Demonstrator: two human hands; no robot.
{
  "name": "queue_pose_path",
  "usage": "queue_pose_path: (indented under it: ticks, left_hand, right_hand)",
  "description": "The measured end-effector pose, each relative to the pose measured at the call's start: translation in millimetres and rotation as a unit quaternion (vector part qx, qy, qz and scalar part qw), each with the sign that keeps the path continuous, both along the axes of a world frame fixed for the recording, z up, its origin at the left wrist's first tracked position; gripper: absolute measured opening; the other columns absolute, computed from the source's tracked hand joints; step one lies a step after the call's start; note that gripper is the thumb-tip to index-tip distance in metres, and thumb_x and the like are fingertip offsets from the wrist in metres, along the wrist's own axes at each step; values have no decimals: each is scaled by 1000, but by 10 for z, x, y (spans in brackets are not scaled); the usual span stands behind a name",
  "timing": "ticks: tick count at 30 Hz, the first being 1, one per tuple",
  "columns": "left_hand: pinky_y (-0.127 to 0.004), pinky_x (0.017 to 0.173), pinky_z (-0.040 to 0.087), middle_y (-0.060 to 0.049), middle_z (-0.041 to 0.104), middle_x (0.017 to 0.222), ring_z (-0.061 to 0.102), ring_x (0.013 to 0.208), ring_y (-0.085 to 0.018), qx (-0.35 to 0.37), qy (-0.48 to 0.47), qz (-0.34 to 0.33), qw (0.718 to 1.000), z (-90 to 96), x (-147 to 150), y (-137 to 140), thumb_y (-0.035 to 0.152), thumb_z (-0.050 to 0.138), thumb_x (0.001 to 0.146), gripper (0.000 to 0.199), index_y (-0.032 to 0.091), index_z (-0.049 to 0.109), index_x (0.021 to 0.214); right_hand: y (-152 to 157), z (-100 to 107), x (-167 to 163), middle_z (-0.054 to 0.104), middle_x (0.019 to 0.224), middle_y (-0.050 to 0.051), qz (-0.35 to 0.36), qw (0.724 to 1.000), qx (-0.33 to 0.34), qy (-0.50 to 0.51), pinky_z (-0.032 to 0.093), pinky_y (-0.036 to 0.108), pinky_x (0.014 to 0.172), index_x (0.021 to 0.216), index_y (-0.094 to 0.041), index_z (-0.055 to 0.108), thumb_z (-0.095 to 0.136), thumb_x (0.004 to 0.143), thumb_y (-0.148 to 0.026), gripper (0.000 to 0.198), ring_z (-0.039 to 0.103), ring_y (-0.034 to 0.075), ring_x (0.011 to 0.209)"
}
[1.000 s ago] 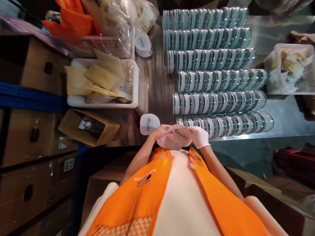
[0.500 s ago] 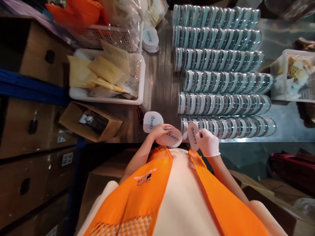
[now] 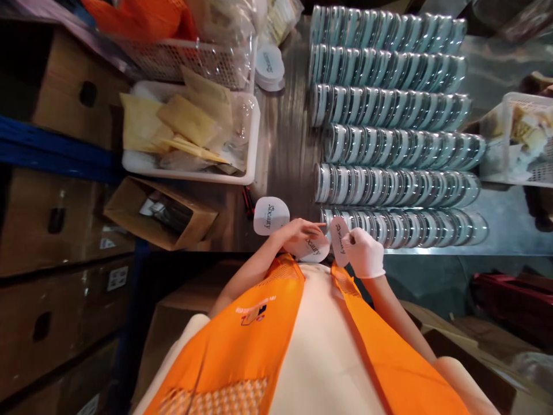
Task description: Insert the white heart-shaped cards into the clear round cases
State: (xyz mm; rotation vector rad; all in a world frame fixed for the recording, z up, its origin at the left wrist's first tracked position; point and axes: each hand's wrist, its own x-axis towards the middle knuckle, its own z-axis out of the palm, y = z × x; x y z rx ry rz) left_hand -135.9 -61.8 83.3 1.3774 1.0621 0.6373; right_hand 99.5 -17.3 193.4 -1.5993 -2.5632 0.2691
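My left hand (image 3: 296,231), bare, is on a rounded white printed card (image 3: 314,249) by the metal table's front edge. Its index finger stretches out to the right across the card, and the thumb is hidden. A short gap away, my right hand (image 3: 365,252), in a white glove, pinches another printed card (image 3: 339,239) near its right edge. This card is held tilted, with its dark lettering showing. Left of my left hand lies a stack of similar cards (image 3: 271,215) on the table.
Several rows of clear round lidded containers (image 3: 397,184) cover the table's right part. More cards (image 3: 270,66) are stacked at the back. A white bin of yellow packets (image 3: 253,144) and an open cardboard box (image 3: 199,230) stand left, a white basket (image 3: 503,138) far right.
My left hand and the card under it have moved right, closer to the card in my right hand. Its index finger now stretches further out. My right hand stays nearly in place.
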Motion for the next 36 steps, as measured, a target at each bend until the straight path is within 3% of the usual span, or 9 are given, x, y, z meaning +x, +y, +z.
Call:
queue_pose_path:
  ticks: [4, 8, 13, 17, 21, 24, 27, 30, 36]
  left_hand:
    - [-25, 95, 54, -5, 66, 141, 70, 117, -23, 2, 55, -35, 998, 10, -39, 69, 22, 61, 88, 31, 19, 79, 112]
    - [-22, 99, 52, 0, 66, 141, 69, 119, -20, -1, 94, -36, 995, 55, -100, 76, 24, 63, 87, 29, 23, 79, 111]
    - [-26, 108, 47, -4, 63, 145, 66, 125, -23, 6, 67, -20, 998, 83, -146, 57, 35, 63, 90, 30, 20, 80, 109]
    - [-26, 108, 47, -3, 62, 146, 66, 125, -23, -7, 61, -26, 998, 42, -152, 47, 31, 62, 89, 29, 21, 80, 109]
    - [-28, 108, 47, -4, 62, 146, 65, 127, -24, -8, 52, -28, 998, -10, -149, 42, 30, 62, 88, 29, 21, 81, 109]
    - [-30, 108, 47, -5, 61, 147, 66, 126, -26, -10, 56, -31, 998, -18, -161, 30, 37, 64, 89, 31, 21, 80, 111]
    - [-32, 109, 47, -6, 60, 148, 66, 126, -27, -20, 59, -26, 998, 0, -168, 13, 39, 65, 89, 33, 20, 80, 111]
    - [-32, 112, 46, -8, 59, 148, 60, 134, -28, -30, 39, -20, 999, 19, -151, 4, 38, 66, 88, 32, 19, 80, 109]
    - [-38, 114, 45, -10, 61, 147, 58, 136, -29, -35, 53, -13, 998, 49, -69, 8, 40, 67, 87, 31, 20, 81, 107]
  right_hand:
    - [10, -130, 33, 59, 64, 2, 17, 1000, 17, 7, 26, 25, 57, 67, -18, 57, 52, 90, -23, 24, 49, 11, 61]
    - [-9, -553, -64, 65, 72, 5, 16, 1000, -9, -19, 28, 24, 58, 73, -16, 62, 50, 92, -22, 24, 53, 12, 65]
    - [-112, -1005, -263, 71, 85, 10, 2, 993, -99, -66, 29, 24, 57, 95, -14, 71, 41, 103, -27, 34, 58, 13, 70]
    - [-139, -979, -289, 75, 95, 10, -17, 977, -201, -70, 35, 24, 62, 118, -19, 71, 43, 103, -29, 33, 66, 16, 76]
    - [-159, -1014, -320, 77, 91, 11, -88, 956, -277, -38, 42, 27, 70, 108, -20, 75, 43, 100, -26, 33, 69, 21, 79]
    - [-210, -1151, -319, 77, 96, 11, -146, 941, -294, 83, 48, 28, 78, 111, -17, 73, 42, 98, -27, 35, 70, 21, 84]
    - [-193, -1236, -239, 76, 97, 9, -101, 905, -362, 201, 52, 28, 82, 110, -14, 71, 43, 97, -31, 35, 68, 19, 88]
    - [-91, -1209, -152, 75, 85, 6, -43, 880, -426, 205, 55, 28, 77, 103, -13, 72, 45, 98, -37, 37, 68, 18, 82]
    - [-54, -971, -237, 77, 95, 15, -63, 915, -394, 64, 52, 35, 92, 88, -15, 77, 55, 93, -35, 30, 71, 26, 98]
